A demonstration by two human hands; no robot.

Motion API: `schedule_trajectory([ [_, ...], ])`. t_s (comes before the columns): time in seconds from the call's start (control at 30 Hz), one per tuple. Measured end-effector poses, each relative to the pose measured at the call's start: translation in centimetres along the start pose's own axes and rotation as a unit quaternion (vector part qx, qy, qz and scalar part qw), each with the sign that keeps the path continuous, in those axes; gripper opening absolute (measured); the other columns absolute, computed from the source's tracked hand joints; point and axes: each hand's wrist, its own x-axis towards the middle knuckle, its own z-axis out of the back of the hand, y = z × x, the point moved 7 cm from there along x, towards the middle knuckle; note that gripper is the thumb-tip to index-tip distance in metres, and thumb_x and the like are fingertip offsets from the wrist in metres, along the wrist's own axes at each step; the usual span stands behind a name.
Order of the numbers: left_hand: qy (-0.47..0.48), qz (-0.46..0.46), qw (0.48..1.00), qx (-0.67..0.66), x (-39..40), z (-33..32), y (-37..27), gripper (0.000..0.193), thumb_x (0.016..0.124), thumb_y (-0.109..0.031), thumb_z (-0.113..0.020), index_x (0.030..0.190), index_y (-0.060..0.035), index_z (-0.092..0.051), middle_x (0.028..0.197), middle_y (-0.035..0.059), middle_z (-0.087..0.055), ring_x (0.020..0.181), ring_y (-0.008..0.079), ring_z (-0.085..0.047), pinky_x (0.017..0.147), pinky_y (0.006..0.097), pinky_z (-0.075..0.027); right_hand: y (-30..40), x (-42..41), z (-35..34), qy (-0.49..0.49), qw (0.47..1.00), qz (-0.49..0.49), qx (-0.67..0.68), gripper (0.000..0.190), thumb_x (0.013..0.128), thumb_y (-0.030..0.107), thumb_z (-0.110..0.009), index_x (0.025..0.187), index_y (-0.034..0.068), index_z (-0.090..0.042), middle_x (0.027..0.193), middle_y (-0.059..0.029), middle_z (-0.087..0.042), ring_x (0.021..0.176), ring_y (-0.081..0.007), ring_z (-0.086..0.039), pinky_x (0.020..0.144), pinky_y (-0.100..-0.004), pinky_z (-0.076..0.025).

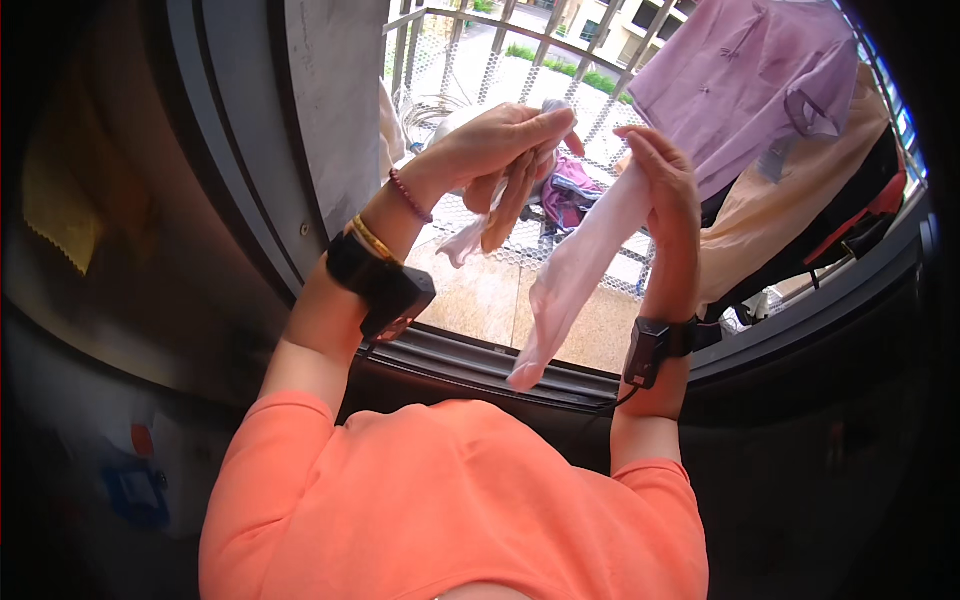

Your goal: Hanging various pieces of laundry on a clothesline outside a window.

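Note:
My left hand (510, 150) pinches a bunched piece of pale, thin fabric between thumb and fingers. The tail of that fabric (461, 244), perhaps a sock's toe, shows below the hand, its middle hidden by the fingers. To the right, my right hand (664, 176) grips the upper end of a long pale pink stocking (581, 281). The stocking hangs slantwise down to the left, its toe above the sliding window's track. A gap parts the two hands.
Beyond the window frame (487, 356), a balcony has a metal railing (510, 30). A lilac short-sleeved top (757, 82) and peach trousers (795, 202) hang at the right. Purple cloth (568, 191) lies on the perforated ledge. A grey wall edge (330, 97) stands on the left.

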Motion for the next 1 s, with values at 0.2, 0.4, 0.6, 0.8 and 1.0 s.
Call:
schedule_trajectory([
  [0.2, 0.142, -0.003, 0.989, -0.049, -0.4, -2.4, 0.1, 0.034, 0.087, -0.033, -0.050, 0.098, -0.0029, -0.059, 0.068, 0.0013, -0.056, 0.065, 0.0073, -0.055, 0.060, 0.0192, -0.046, -1.4, -0.9, -2.9, 0.042, 0.985, -0.132, 0.107, 0.018, 0.082, 0.016, -0.058, 0.093, 0.002, -0.061, 0.069, -0.0010, -0.056, 0.054, -0.0073, -0.053, 0.047, -0.0199, -0.044],
  [0.4, -0.024, -0.010, 0.998, 0.057, 0.5, 0.7, 0.9, 0.029, 0.084, -0.025, -0.055, 0.102, -0.0026, -0.059, 0.077, 0.0067, -0.062, 0.063, 0.0081, -0.059, 0.055, 0.0173, -0.048, 0.8, 0.5, 0.2, 0.014, 0.986, 0.021, 0.166, 0.012, 0.081, 0.015, -0.059, 0.087, 0.003, -0.060, 0.068, -0.0006, -0.056, 0.056, -0.0064, -0.054, 0.047, -0.0187, -0.043],
  [0.6, -0.064, -0.069, 0.996, 0.008, 1.5, 0.7, -3.6, 0.025, 0.084, -0.019, -0.056, 0.098, 0.0005, -0.058, 0.075, 0.0070, -0.063, 0.055, 0.0066, -0.059, 0.044, 0.0159, -0.046, 1.6, 1.3, -1.1, 0.039, 0.994, -0.007, 0.103, 0.014, 0.081, 0.016, -0.060, 0.087, 0.003, -0.059, 0.070, -0.0008, -0.057, 0.056, -0.0057, -0.053, 0.047, -0.0182, -0.042],
  [0.8, -0.127, -0.089, 0.987, -0.029, 2.7, 1.5, -4.6, 0.017, 0.082, -0.015, -0.058, 0.090, 0.0002, -0.057, 0.068, 0.0011, -0.058, 0.052, 0.0032, -0.053, 0.045, 0.0138, -0.044, 2.0, 1.1, -0.7, 0.025, 0.995, -0.006, 0.094, 0.016, 0.082, 0.016, -0.059, 0.089, 0.002, -0.059, 0.068, -0.0003, -0.056, 0.054, -0.0051, -0.052, 0.046, -0.0184, -0.041],
  [1.0, -0.086, -0.085, 0.990, -0.069, 2.8, 0.7, -3.9, 0.019, 0.082, -0.017, -0.059, 0.090, -0.0009, -0.057, 0.068, -0.0001, -0.057, 0.053, 0.0026, -0.053, 0.046, 0.0131, -0.043, 1.6, 0.5, -1.4, 0.013, 0.997, 0.002, 0.078, 0.018, 0.081, 0.016, -0.059, 0.091, 0.001, -0.061, 0.068, 0.0013, -0.056, 0.054, -0.0042, -0.050, 0.045, -0.0173, -0.038],
])
